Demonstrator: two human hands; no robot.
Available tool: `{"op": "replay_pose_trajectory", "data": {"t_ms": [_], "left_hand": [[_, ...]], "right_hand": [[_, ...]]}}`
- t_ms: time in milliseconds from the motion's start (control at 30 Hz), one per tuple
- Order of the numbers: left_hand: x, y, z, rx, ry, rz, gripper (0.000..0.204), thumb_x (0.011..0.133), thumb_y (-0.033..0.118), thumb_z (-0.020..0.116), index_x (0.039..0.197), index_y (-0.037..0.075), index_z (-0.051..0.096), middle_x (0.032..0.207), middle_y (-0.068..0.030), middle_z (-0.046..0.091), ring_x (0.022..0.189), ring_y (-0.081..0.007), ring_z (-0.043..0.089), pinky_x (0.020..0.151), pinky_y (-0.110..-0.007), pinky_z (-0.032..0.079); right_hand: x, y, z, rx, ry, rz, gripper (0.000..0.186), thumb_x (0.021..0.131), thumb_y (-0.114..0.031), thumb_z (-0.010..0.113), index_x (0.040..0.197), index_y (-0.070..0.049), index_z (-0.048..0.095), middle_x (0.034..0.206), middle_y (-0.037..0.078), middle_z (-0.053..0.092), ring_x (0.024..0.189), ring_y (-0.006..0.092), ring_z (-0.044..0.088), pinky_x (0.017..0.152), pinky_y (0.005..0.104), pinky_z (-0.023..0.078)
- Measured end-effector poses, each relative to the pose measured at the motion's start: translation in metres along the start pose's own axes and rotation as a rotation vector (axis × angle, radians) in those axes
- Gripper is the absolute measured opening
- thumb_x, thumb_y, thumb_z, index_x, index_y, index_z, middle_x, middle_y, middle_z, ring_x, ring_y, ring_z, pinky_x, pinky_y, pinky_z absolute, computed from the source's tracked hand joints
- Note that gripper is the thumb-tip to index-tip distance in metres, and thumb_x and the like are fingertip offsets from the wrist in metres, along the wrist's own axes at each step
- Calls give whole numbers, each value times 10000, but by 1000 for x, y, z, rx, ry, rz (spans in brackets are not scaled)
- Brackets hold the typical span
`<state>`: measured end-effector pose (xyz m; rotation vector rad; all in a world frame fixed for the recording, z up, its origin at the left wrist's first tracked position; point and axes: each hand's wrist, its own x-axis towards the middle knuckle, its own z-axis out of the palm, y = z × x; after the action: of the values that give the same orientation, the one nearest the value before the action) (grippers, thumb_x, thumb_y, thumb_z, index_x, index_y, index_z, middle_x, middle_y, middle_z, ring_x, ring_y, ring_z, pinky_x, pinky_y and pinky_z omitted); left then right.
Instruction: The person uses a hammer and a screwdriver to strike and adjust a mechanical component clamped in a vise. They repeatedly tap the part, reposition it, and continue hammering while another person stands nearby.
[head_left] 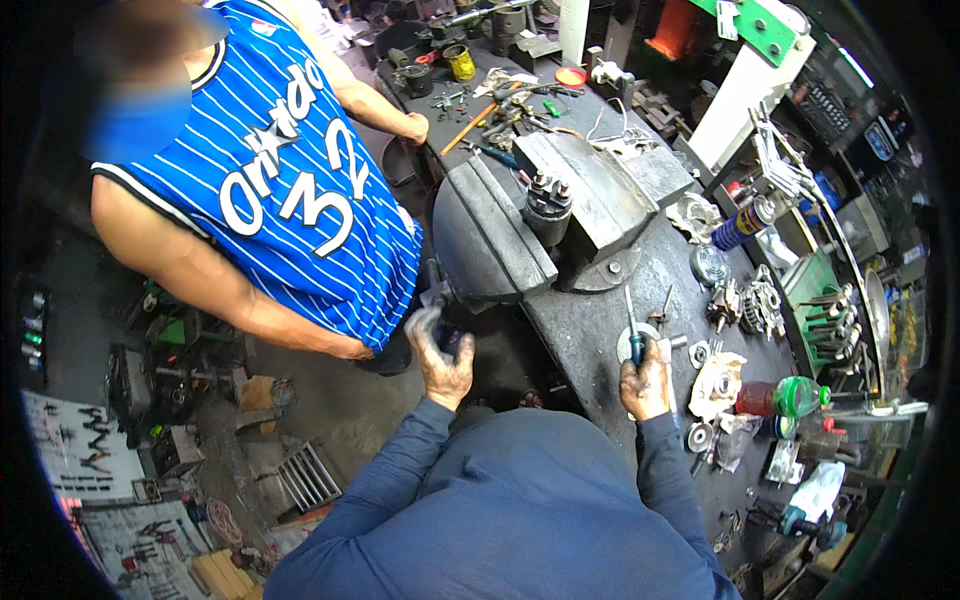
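Note:
My right hand (648, 382) is closed round the teal handle of a screwdriver (637, 347), its thin shaft pointing away over the bench. My left hand (442, 362) is off the bench's near left edge, just below the bench vise (488, 225). Its thumb and fingers are apart; a dark patch shows between them, too dim to make out. Between the vise jaws stands a dark cylindrical starter solenoid (547, 215), upright, with metal terminal studs on top. A pale round disc (625, 352) lies under the screwdriver.
Another person in a blue striped jersey (300, 190) stands at the left, one hand on the bench edge (416, 127). Loose tools (505, 115) lie behind the vise. Along the right are a spray can (745, 222), an alternator part (762, 305) and a green-topped bottle (795, 397).

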<state>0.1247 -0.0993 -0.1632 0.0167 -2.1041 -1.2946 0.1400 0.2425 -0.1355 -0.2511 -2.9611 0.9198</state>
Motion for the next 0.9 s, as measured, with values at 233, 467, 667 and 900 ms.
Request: {"op": "replay_pose_trajectory", "data": {"t_ms": [233, 467, 667, 900], "left_hand": [[-33, -113, -12, 244, -409, -614, 747, 809, 149, 812, 1431, -44, 445, 1378, -311, 523, 1336, -420, 490, 1171, -451, 362], [7, -175, 26, 100, -436, -579, 1170, 717, 151, 896, 1651, 104, 194, 1586, -269, 368, 1525, -420, 300, 1280, -461, 253], [15, -199, 31, 133, -348, -289, 1020, 658, -18, 851, 1551, 151, 386, 1548, -235, 431, 1473, -428, 390, 1240, -515, 316], [49, -294, 74, 61, -195, -143, 119, 984, 173, 598, 1043, 89, 658, 1043, -71, 665, 985, -239, 635, 941, -384, 515]], "right_hand": [[26, 6, 24, -192, 218, -55, 672, 920, -160, 713, 1500, 20, 425, 1378, 371, 509, 1270, 533, 529, 1083, 538, 462], [88, -187, -61, -50, 457, -717, 689, 841, -290, 839, 1408, -13, 563, 1294, 259, 630, 1219, 443, 592, 1069, 488, 467], [137, -199, -26, 137, 275, -427, 727, 736, -447, 894, 1269, -20, 644, 1180, 229, 684, 1138, 413, 643, 1013, 490, 497], [137, -205, -22, 139, 211, -355, 661, 716, -452, 909, 1187, -50, 678, 1161, 190, 673, 1137, 380, 614, 1012, 480, 479]]}}
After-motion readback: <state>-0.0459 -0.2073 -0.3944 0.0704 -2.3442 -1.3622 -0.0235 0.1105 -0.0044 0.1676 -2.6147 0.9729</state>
